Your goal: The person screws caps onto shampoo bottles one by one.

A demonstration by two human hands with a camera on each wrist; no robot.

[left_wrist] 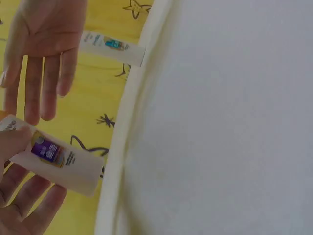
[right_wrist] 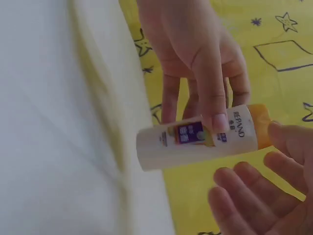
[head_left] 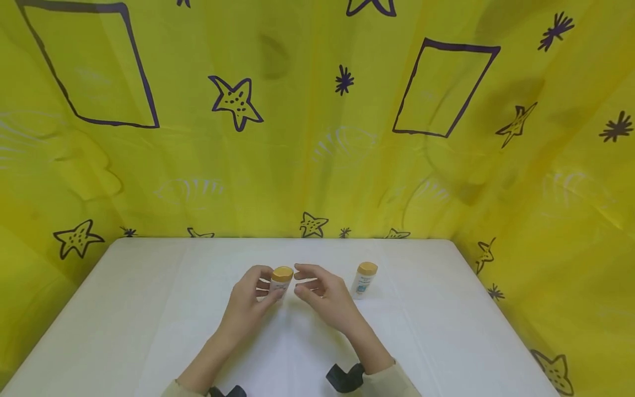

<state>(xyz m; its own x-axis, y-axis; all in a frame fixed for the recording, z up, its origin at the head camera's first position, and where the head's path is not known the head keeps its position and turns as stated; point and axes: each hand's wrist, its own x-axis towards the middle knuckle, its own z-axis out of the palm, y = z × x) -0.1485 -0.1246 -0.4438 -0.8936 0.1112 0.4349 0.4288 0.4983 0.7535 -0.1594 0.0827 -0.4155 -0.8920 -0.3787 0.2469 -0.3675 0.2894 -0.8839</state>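
Note:
My left hand (head_left: 248, 295) grips a white shampoo-like bottle (right_wrist: 161, 147) with a purple label, thumb on its front and fingers behind. Its orange flip-style cap (head_left: 283, 273) points up. Beside that cap is my right hand (head_left: 329, 298), fingers spread and loosely bent, holding nothing. In the right wrist view, the right hand's fingertips (right_wrist: 276, 129) are very near the cap; whether they touch it I cannot tell. A second white bottle (head_left: 363, 281), with an orange cap and a blue-green label, stands on the table to the right of my right hand.
The white-covered table (head_left: 163, 309) has its far edge just behind the bottles. A yellow curtain (head_left: 297, 165) printed with dark stars and frames hangs behind it and along both sides. Dark wrist mounts (head_left: 345, 378) are on both forearms.

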